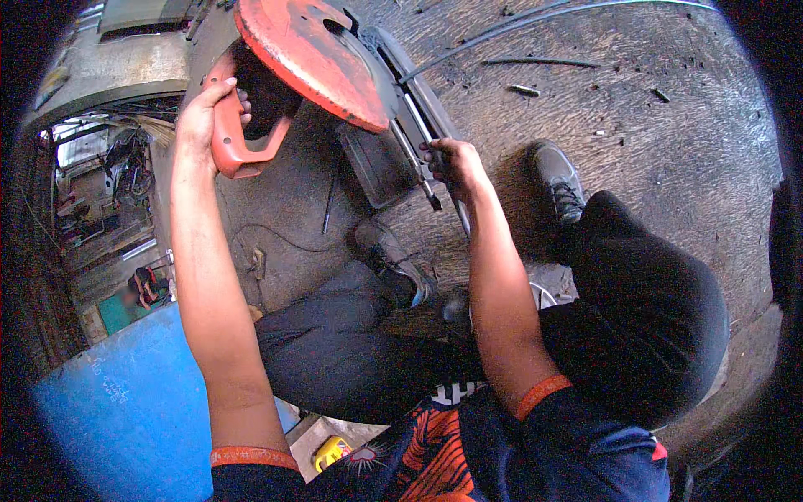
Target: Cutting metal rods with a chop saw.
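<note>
A cut-off saw with a worn orange blade guard [314,54] stands on the ground in front of me. Its orange D-shaped handle [227,134] is in the grip of my left hand [203,117], fingers wrapped through the loop. My right hand [456,163] is closed at the near end of a thin, shiny metal rod [416,117] that lies along the saw's dark base [376,171]. Whether this rod belongs to the saw, I cannot tell. The guard hides most of the blade.
Long thin rods [544,12] stretch from the saw toward the upper right. Offcuts, one a dark strip [542,61], lie on the stained ground. My shoes [558,177] flank the base. A blue panel [125,402] and yellow tape measure [332,452] are at lower left.
</note>
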`<state>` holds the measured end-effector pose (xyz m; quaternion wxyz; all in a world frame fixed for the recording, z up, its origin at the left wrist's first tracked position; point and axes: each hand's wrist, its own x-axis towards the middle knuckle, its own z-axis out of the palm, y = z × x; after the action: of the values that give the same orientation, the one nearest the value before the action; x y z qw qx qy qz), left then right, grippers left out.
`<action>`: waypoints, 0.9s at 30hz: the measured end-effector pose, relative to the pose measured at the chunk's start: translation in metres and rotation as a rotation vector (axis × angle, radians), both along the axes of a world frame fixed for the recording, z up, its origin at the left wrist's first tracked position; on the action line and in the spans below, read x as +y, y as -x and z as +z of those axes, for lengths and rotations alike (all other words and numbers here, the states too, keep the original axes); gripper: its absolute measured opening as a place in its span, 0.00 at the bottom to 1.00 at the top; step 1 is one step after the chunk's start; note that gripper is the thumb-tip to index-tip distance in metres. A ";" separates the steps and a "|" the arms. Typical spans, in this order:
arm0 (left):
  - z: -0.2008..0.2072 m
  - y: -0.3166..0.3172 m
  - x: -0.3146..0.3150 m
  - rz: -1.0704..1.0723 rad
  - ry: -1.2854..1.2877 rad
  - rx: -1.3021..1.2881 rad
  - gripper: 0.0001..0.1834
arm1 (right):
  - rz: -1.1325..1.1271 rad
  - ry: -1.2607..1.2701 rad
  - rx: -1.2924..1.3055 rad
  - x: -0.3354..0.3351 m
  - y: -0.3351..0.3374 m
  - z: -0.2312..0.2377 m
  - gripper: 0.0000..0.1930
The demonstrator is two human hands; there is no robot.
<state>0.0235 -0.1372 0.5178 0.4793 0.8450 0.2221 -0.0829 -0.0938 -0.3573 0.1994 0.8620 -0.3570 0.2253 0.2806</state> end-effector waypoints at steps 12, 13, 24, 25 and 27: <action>-0.001 0.004 -0.003 0.025 0.117 -0.027 0.17 | 0.103 0.182 -0.141 0.004 0.002 0.003 0.10; -0.001 0.004 -0.002 0.015 0.115 -0.028 0.17 | 0.096 0.171 -0.150 0.003 0.002 0.003 0.10; -0.001 0.005 -0.005 0.000 0.110 -0.027 0.23 | 0.081 0.515 -0.202 0.011 0.004 0.006 0.14; -0.001 0.006 -0.005 0.003 0.109 -0.026 0.23 | 0.081 0.515 -0.201 0.013 0.005 0.005 0.14; 0.000 0.006 -0.005 -0.010 0.104 -0.029 0.20 | 0.067 0.598 -0.210 0.016 0.005 0.005 0.16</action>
<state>0.0175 -0.1420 0.5174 0.5253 0.8212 0.2063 -0.0846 -0.0993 -0.3414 0.2049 0.7276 -0.6288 0.1960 0.1916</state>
